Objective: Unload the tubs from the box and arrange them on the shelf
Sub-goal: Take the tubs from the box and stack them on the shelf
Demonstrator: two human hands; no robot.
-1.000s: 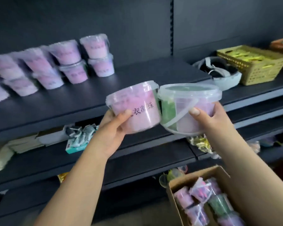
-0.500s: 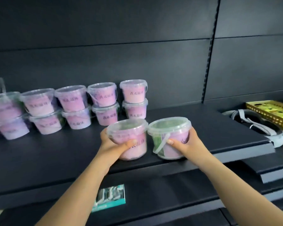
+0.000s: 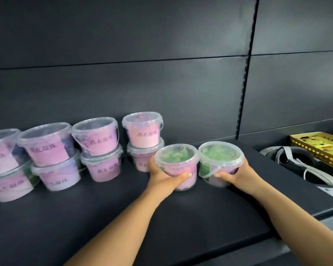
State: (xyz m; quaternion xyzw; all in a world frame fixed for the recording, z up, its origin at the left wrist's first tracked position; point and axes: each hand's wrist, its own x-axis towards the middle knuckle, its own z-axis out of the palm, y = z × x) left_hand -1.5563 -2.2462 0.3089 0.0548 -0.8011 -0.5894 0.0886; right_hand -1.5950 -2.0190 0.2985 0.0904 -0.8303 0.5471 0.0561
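Pink stacked tubs (image 3: 142,134) beside the held pair (image 3: 176,164) — yellow basket (image 3: 319,148) right

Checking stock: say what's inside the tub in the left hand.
Green bits show through the clear lid of the tub; its pink label and the left hand hide everything lower.

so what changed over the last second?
The left hand and right hand carried the left tub and right tub from mid-air in front of the shelf onto it, beside the rightmost stack. Both grips unchanged; nothing let go. The row of stacked tubs stayed put.
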